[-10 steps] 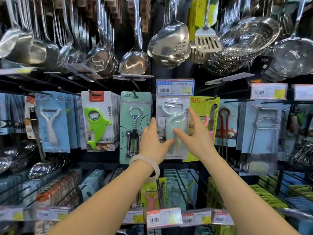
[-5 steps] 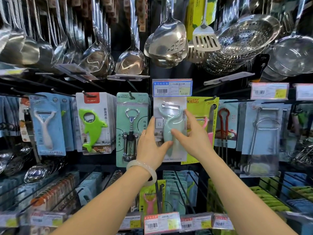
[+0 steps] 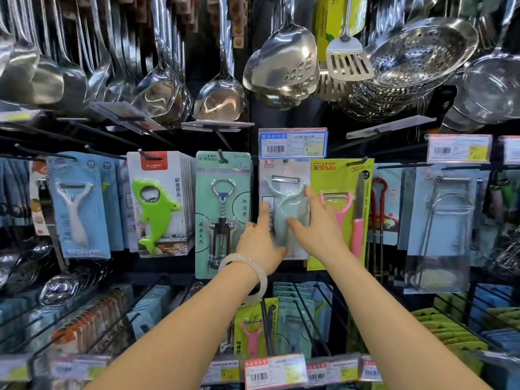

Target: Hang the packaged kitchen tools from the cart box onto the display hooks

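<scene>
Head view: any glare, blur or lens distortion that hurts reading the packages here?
Head view: strong glare on the steel ladles up top; wide-angle bending toward the edges; the pale green peeler pack between left hand and right hand is soft; price tag barcode visible, small print unreadable.

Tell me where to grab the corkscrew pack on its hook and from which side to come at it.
Take the corkscrew pack by its lower card edge, pinching front and back, coming straight in from the front and a little below. The card hangs flat from one hook at the top, so its bottom swings free. The side edges sit close to the dolphin opener packs and the left hand, leaving little finger room.
</scene>
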`<state>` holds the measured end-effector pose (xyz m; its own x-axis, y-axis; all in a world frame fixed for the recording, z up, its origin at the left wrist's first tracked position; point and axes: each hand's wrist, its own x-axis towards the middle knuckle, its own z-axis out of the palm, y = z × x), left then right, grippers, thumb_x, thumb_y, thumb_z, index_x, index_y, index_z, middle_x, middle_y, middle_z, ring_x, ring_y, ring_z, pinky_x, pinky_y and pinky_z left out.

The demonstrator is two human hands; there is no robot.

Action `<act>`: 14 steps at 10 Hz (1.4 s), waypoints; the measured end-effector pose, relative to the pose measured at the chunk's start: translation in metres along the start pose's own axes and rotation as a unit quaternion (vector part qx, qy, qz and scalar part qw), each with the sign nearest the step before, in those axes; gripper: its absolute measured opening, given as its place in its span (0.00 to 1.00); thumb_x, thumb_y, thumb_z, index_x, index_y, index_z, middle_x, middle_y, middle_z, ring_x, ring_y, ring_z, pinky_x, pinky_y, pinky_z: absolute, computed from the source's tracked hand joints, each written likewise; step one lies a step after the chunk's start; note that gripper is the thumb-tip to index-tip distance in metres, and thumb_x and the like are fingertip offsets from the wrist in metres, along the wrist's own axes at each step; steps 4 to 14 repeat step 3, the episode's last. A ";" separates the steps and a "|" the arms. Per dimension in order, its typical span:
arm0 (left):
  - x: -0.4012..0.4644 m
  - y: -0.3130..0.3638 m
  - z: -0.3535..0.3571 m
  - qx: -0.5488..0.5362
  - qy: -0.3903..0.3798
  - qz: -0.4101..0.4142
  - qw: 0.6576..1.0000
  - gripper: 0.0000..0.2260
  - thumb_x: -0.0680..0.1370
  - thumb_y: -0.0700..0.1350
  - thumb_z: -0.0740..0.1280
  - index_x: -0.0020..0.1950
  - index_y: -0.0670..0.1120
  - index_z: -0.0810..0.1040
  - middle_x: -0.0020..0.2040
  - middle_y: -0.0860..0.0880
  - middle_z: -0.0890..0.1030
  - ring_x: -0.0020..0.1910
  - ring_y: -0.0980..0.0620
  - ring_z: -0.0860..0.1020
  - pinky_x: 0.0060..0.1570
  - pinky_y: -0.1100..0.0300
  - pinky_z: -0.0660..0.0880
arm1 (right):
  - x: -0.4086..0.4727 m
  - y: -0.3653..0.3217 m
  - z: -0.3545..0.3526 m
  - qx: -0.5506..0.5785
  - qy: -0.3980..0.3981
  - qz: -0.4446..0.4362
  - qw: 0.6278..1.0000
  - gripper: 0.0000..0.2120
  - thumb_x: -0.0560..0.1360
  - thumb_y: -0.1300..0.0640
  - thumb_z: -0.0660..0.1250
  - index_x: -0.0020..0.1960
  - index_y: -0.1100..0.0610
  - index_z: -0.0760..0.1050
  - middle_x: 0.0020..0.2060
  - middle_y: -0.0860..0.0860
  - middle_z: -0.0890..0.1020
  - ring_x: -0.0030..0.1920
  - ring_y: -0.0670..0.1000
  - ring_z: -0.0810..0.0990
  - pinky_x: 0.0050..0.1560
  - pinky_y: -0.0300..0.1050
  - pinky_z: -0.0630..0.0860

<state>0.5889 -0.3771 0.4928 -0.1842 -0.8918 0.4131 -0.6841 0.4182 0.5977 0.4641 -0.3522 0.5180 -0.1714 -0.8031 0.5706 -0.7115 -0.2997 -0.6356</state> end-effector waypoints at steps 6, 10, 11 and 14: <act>-0.074 -0.020 0.007 0.123 -0.041 -0.011 0.991 0.28 0.78 0.54 0.63 0.75 0.48 0.58 0.70 0.48 0.66 0.68 0.48 0.66 0.66 0.55 0.66 | -0.039 0.017 -0.020 -0.065 -0.040 0.016 0.997 0.26 0.76 0.50 0.66 0.71 0.54 0.66 0.66 0.55 0.68 0.65 0.53 0.70 0.65 0.46 0.65; -0.074 -0.020 0.007 0.123 -0.041 -0.011 0.991 0.28 0.78 0.54 0.63 0.75 0.48 0.58 0.70 0.48 0.66 0.68 0.48 0.66 0.66 0.55 0.66 | -0.039 0.017 -0.020 -0.065 -0.040 0.016 0.997 0.26 0.76 0.50 0.66 0.71 0.54 0.66 0.66 0.55 0.68 0.65 0.53 0.70 0.65 0.46 0.65; -0.074 -0.020 0.007 0.123 -0.041 -0.011 0.991 0.28 0.78 0.54 0.63 0.75 0.48 0.58 0.70 0.48 0.66 0.68 0.48 0.66 0.66 0.55 0.66 | -0.039 0.017 -0.020 -0.065 -0.040 0.016 0.997 0.26 0.76 0.50 0.66 0.71 0.54 0.66 0.66 0.55 0.68 0.65 0.53 0.70 0.65 0.46 0.65; -0.074 -0.020 0.007 0.123 -0.041 -0.011 0.991 0.28 0.78 0.54 0.63 0.75 0.48 0.58 0.70 0.48 0.66 0.68 0.48 0.66 0.66 0.55 0.66 | -0.039 0.017 -0.020 -0.065 -0.040 0.016 0.997 0.26 0.76 0.50 0.66 0.71 0.54 0.66 0.66 0.55 0.68 0.65 0.53 0.70 0.65 0.46 0.65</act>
